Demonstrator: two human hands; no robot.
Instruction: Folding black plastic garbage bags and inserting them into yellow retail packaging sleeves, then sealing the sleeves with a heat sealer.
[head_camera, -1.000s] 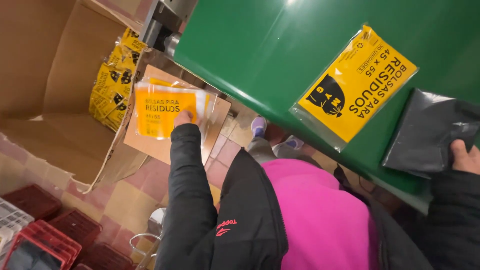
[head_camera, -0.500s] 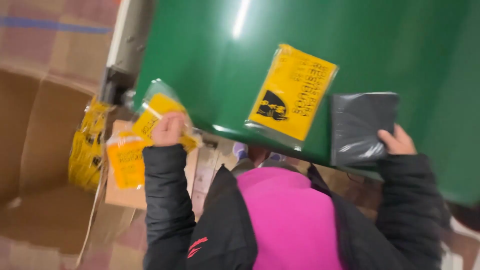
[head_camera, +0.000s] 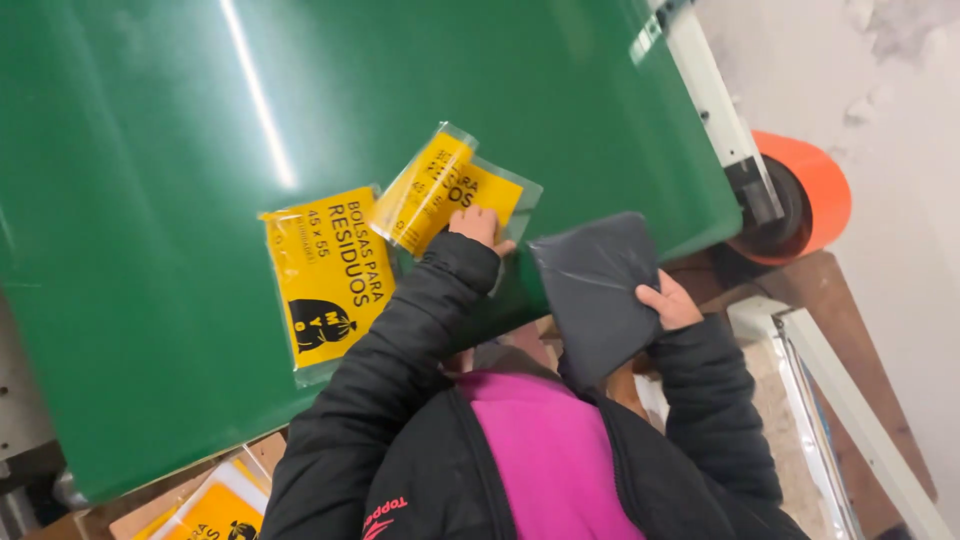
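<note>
My left hand (head_camera: 478, 225) grips a clear plastic packet with a yellow printed label (head_camera: 445, 190) and holds it over the green table (head_camera: 180, 150). A second yellow-labelled packet (head_camera: 330, 275) lies flat on the green surface just to its left. My right hand (head_camera: 668, 302) holds a folded dark grey bundle of bags (head_camera: 595, 285) at the table's near edge. Both arms are in black jacket sleeves, with a pink garment between them.
An orange roll (head_camera: 805, 195) sits on a white machine arm (head_camera: 715, 105) at the table's right end. More yellow-labelled packets (head_camera: 215, 510) lie in a cardboard box at the lower left. A white metal frame (head_camera: 850, 410) runs along the lower right.
My left hand has lifted a yellow-labelled packet from the box on the left and brought it onto the green table. The view has swung right. My right hand keeps its hold on the grey bundle.
</note>
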